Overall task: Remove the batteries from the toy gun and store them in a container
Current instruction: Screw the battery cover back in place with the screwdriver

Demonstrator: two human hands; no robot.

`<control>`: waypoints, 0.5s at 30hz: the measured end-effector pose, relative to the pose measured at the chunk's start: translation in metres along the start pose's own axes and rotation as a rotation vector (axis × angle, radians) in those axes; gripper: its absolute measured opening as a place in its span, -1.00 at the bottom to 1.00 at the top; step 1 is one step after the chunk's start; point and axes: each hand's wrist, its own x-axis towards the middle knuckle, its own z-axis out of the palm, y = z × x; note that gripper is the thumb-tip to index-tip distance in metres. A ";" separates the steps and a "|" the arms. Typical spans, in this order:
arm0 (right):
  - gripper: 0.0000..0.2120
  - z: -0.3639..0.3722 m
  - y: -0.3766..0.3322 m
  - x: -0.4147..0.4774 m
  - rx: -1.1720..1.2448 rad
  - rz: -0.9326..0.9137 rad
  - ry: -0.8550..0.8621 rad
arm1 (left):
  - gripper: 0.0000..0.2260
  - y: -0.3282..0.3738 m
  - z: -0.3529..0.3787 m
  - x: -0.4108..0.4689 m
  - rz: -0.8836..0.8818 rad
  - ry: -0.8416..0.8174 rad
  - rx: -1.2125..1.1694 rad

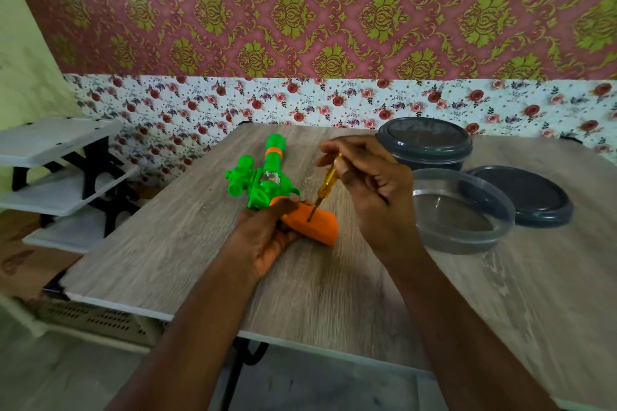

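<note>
**Q:** Where does the toy gun lie?

**A:** The toy gun (263, 183), green with an orange band near its muzzle, lies on its side near the middle of the wood-grain tabletop (160, 260). The muzzle points away from the person. Its orange grip (319, 228) points to the right and toward the near edge.

**Q:** How is it held?

**A:** The left hand (267, 240) reaches in from below and grips the toy gun where the green body meets the orange grip. Its fingers (288, 205) are curled round that junction.

**Q:** And the other hand?

**A:** The right hand (367, 187) holds a screwdriver (326, 183) with a clear yellow handle. Its fingers (337, 147) are pinching the top of the handle. The screwdriver stands steeply tilted, and its metal tip touches the upper face of the orange grip.

**Q:** Which vessels are shown?

**A:** A clear container (464, 240) stands open on the tabletop, just to the right of the right hand. A dark lid (521, 197) lies flat just beside it, farther right; whether the two touch cannot be told. Behind them stands a second container (430, 158) with its dark lid on.

**Q:** What is in the surroundings?

**A:** A white shelf rack (56, 143) with black brackets stands at the left. Floral paper (300, 100) covers the lower wall, below red and gold damask wallpaper (300, 10).
</note>
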 end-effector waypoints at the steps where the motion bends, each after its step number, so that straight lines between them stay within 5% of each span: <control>1: -0.76 0.000 0.000 0.000 0.003 0.012 0.002 | -0.76 0.000 0.000 0.000 -0.003 0.002 0.002; 15: -0.73 -0.002 0.004 0.001 -0.038 0.007 0.002 | -0.76 0.001 0.003 -0.002 -0.003 0.011 -0.010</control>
